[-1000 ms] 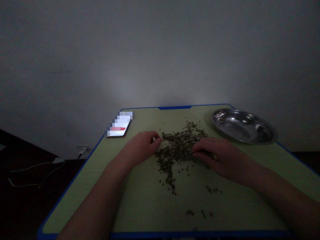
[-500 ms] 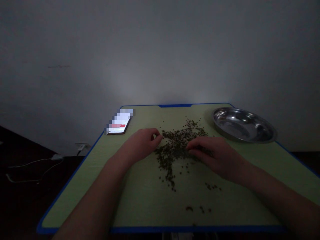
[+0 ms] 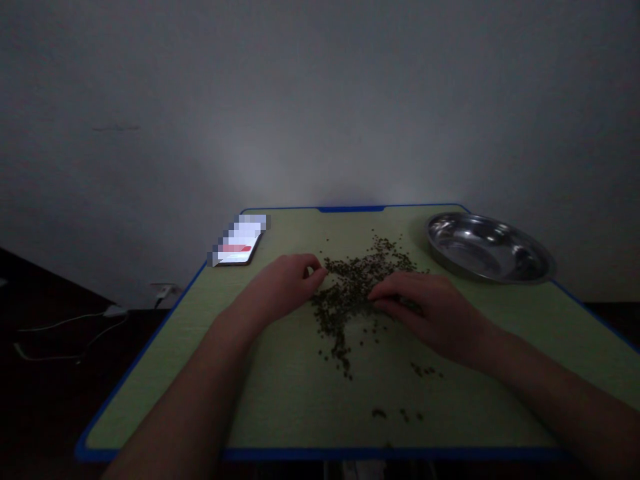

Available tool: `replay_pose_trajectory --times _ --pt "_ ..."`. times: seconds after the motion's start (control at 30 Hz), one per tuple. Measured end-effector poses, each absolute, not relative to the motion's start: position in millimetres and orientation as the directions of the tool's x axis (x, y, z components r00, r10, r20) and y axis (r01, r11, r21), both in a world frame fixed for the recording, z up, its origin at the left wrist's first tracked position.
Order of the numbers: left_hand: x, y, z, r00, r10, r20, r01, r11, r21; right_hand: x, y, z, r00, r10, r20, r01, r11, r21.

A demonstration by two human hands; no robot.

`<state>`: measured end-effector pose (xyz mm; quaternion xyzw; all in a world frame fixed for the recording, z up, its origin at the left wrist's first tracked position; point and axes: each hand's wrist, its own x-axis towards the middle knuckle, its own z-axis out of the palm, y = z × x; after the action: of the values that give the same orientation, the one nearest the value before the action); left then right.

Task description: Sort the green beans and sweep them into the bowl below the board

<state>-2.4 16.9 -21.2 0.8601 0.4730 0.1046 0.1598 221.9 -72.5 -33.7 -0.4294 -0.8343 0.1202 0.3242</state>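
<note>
A scattered heap of small dark green beans (image 3: 350, 287) lies in the middle of a pale green table (image 3: 280, 400) with a blue rim. My left hand (image 3: 285, 287) rests at the heap's left edge, fingers curled in with thumb and forefinger pinched together at the beans. My right hand (image 3: 425, 307) lies palm down on the heap's right side, its fingertips bent into the beans. Whether either hand holds a bean is too small to see.
A shallow steel dish (image 3: 487, 248) sits at the table's back right corner. A lit phone (image 3: 240, 241) lies at the back left. A few stray beans (image 3: 400, 415) dot the near side. A cable (image 3: 65, 327) trails on the dark floor at left.
My right hand has slid a little to the left, further into the heap. My left hand has barely moved.
</note>
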Motion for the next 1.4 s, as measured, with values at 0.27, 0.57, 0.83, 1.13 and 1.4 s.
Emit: replay_pose_trajectory --times 0.27,0.57,0.83,1.13,1.4 --pt "-1.0 14.6 -19.4 0.528 0.850 0.007 0.785 -0.491 0.378 218.5 -72.8 -33.3 -0.420 0.775 0.472 0.628 0.623 -0.466" --pt "3.9 10.0 -12.2 0.529 0.833 0.159 0.638 -0.514 0.574 230.5 -73.6 -17.5 -0.300 0.785 0.542 0.689 0.571 -0.445" --pt "23.1 -10.9 -11.6 0.615 0.760 0.211 0.168 -0.388 0.906 211.9 -65.9 2.7 -0.086 0.794 0.601 0.609 0.519 -0.599" --pt "34.0 -15.6 -14.7 0.521 0.851 0.070 0.092 -0.138 0.986 201.8 -62.6 -11.6 0.097 0.895 0.435 0.286 0.393 -0.874" --pt "19.3 9.0 -16.9 0.196 0.967 0.163 0.119 -0.188 0.975 234.4 -71.2 -7.0 -0.345 0.869 0.353 0.708 0.489 -0.510"
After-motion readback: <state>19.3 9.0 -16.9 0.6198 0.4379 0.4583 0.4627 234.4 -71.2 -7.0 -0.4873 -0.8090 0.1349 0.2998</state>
